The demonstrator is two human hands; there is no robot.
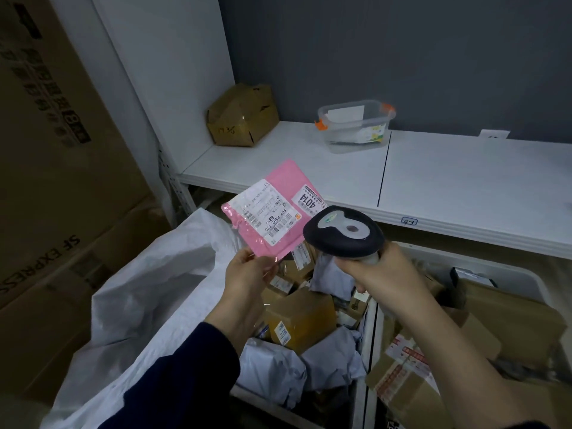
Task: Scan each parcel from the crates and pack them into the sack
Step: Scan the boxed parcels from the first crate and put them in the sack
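Observation:
My left hand (247, 275) pinches the lower corner of a flat pink parcel (278, 181) with white shipping labels, held up above the crates. My right hand (383, 274) grips a dark handheld scanner (343, 232) just right of the parcel, its head turned toward the labels. A white woven sack (148, 292) lies open at the left, beside the near crate (359, 394). That crate holds brown boxes and grey mailer bags. A second crate (526, 275) at the right is filled with cardboard parcels.
A white shelf (448, 181) runs behind the crates, carrying a crumpled brown box (241, 116) and a clear plastic tub (356, 125) with orange clips. Large cardboard cartons (62, 181) are stacked at the far left.

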